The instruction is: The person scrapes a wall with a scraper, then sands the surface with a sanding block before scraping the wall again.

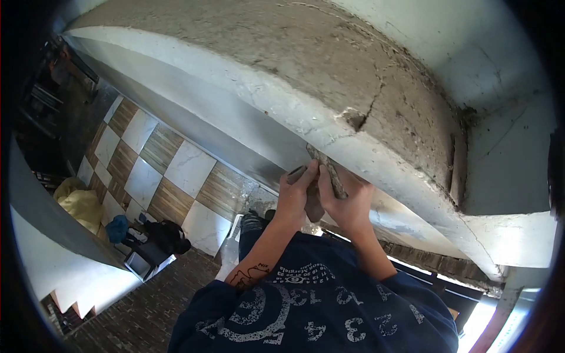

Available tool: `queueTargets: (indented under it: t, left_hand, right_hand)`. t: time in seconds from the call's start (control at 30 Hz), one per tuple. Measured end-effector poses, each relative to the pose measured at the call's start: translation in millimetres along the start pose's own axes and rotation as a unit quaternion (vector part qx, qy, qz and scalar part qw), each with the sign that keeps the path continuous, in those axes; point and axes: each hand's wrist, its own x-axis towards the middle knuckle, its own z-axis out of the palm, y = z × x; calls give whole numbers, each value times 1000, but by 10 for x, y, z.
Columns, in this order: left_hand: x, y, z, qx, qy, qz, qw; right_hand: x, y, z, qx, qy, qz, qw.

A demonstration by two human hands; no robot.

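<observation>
Both hands meet in front of the chest, just below the edge of a rough concrete ledge (259, 76). My left hand (296, 194) is closed around a dark, rounded object (296, 175) that shows between thumb and fingers. My right hand (348, 206) grips a thin, rough, greyish piece (331, 175), its upper end reaching up near the wall. The fingertips of both hands touch or nearly touch. Beneath them hangs a brownish flat shape (314, 207), partly hidden by the hands; what it is I cannot make out.
A cracked chip (353, 119) marks the ledge's edge. Checkered tiles (170, 167) cover the floor at the left. A yellow bag (79, 203), a blue bundle (117, 229) and a black bag (168, 235) lie there. Stairs-like white edges (79, 294) stand lower left.
</observation>
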Motion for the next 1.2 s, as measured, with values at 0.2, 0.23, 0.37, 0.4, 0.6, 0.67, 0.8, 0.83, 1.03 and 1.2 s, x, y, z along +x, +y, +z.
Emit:
queueTargets:
  t: [0.2,0.23,0.37,0.4,0.6,0.67,0.8,0.83,1.03,1.2]
  left_hand:
    - [45,82,-37,-170,5,-109,979]
    - [0,51,-2,-160,25,-121,979]
    - [157,65,-103,-41,11,2,999]
    - [210,102,-147,66,-35,114,991]
    - [107,139,-103,-135,57,-113,983]
    - [211,200,-175,-179,17,-97,979]
    - [167,278,-168,-180,14,-95,979]
    - [100,170,-107,-160,41,-104,981]
    - [255,238,-249,-205,-13,-85,975]
    - [206,34,-126,-64,77,11,995]
  right_hand:
    - [-12,46,110,-24,3,-20,999]
    - [12,38,115,6,51,-55,997]
    - [180,-92,210,-32,18,-62,997]
    - [175,-88,224,-32,13,-63,997]
    - [102,-61,269,10,39,-42,998]
    - [182,-117,364,-15,35,-68,997]
    - [142,-147,391,-42,39,-61,996]
    - [42,-91,299,-12,26,-27,999]
    - [193,-133,496,-43,55,-84,994]
    - [163,-146,373,1,72,-61,996]
